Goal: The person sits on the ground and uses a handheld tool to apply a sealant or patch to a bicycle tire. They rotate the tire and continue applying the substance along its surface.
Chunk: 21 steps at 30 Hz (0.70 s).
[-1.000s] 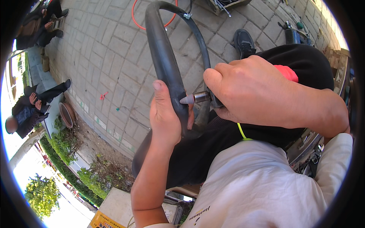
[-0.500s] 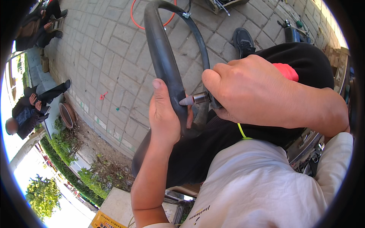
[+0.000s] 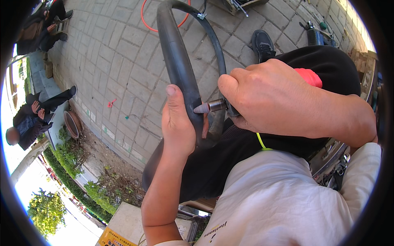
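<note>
A black rubber inner tube (image 3: 175,57) bends in a loop in front of me, its lower part by my leg. My left hand (image 3: 179,125) is wrapped round its near side, the thumb lying along the top and the other fingers mostly hidden beneath. In my right hand (image 3: 266,96) is a rotary grinder (image 3: 217,105), gripped in a closed fist; only its metal nose shows. The grey conical grinding tip (image 3: 201,108) touches the tube, or nearly so, just right of my left thumb. A metal valve stem (image 3: 200,16) sticks out at the tube's far end.
An orange-red hose (image 3: 142,16) curves over the paving behind the tube. A tool tray (image 3: 246,4) stands at the far edge, a blue bottle-like object (image 3: 315,37) at the far right. Two people sit at the left, near a round planter (image 3: 72,124).
The tube and my left hand have shifted very slightly to the right. My right hand and the grinder look almost unmoved.
</note>
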Each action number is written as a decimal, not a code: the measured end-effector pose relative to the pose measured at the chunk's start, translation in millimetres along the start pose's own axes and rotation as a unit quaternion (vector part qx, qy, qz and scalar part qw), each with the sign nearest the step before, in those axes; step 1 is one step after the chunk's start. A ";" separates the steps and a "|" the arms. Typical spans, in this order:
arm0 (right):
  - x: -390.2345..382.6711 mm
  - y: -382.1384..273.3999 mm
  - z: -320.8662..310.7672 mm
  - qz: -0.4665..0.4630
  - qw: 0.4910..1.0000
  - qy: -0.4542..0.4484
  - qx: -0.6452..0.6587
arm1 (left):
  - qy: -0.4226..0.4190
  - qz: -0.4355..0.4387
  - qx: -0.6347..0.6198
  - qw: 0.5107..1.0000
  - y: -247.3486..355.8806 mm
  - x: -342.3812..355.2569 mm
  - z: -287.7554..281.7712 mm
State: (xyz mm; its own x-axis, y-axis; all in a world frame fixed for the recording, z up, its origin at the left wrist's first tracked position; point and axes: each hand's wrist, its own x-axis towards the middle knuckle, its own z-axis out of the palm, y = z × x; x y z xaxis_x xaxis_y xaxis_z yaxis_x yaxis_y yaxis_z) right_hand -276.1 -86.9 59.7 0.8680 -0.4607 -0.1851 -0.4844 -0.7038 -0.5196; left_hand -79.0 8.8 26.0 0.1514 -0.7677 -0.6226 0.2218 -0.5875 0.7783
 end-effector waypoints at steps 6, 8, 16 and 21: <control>0.0 -0.2 0.4 0.000 1.000 0.003 -0.003 | 0.003 -0.004 -0.001 1.000 -0.7 0.2 0.5; 0.2 -0.2 0.5 0.001 1.000 0.006 -0.005 | 0.000 -0.003 0.000 1.000 -1.0 0.3 0.3; -1.3 0.4 2.3 -0.013 1.000 0.014 -0.003 | 0.016 -0.013 -0.001 1.000 -0.4 0.1 1.0; -1.7 0.1 2.7 -0.011 1.000 0.010 -0.002 | 0.018 -0.010 -0.001 1.000 0.5 0.1 0.9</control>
State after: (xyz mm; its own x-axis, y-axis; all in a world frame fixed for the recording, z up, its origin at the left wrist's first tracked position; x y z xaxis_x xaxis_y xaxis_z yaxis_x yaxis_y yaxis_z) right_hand -277.3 -84.7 57.7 0.8766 -0.4550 -0.1565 -0.4648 -0.7164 -0.5203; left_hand -79.7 8.2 26.4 0.1824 -0.7463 -0.6401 0.2279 -0.6012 0.7659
